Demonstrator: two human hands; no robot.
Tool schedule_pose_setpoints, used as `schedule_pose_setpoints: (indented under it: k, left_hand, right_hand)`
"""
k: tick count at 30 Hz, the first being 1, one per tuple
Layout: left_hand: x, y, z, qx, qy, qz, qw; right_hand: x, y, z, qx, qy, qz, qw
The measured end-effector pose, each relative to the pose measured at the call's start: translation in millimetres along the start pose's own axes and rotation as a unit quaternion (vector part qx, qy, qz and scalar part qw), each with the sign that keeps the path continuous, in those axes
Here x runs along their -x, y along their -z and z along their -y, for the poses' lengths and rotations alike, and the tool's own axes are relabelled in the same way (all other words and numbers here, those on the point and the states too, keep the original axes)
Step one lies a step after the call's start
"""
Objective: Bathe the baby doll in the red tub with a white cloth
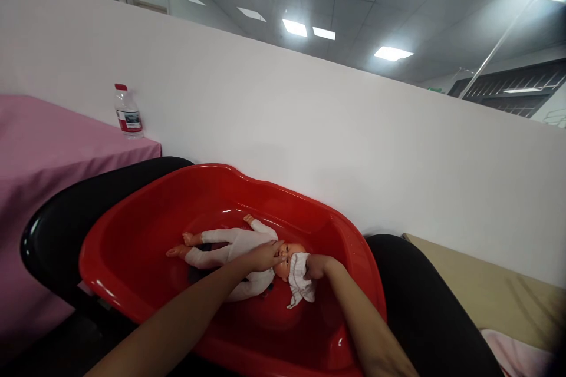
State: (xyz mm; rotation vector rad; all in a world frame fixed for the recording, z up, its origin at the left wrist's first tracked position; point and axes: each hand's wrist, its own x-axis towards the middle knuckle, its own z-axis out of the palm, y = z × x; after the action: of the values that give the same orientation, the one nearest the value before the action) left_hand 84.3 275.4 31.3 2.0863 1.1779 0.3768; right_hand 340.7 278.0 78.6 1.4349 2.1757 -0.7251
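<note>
A baby doll in white clothes lies on its back inside a red baby bathtub, its bare feet toward the left. My left hand rests over the doll's upper chest and neck, its stretched fingers touching the chin and mouth area. At the top of the doll's head, my right hand grips a white cloth that has faint stripes. Part of the cloth covers the forehead and a loose corner hangs down toward the tub floor. The right fingertips are mostly hidden by the cloth.
Black rounded supports flank the tub. A clear bottle with a red cap stands on a pink-covered table at left. Behind the tub rises a white partition. A beige surface with a pale pink cloth lies at right.
</note>
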Motion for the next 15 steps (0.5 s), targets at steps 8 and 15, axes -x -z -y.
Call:
schedule_pose_setpoints:
  k: [8, 15]
  left_hand:
    - [-1.2, -1.5, 4.2, 0.006, -0.002, -0.001, 1.000]
    - [-2.8, -2.2, 4.1, 0.006, 0.001, -0.004, 1.000]
  right_hand:
    - [3.2, -0.3, 0.6, -0.023, -0.009, 0.025, 0.999]
    - [-0.6, -3.1, -1.1, -0.028, -0.013, 0.049, 0.998]
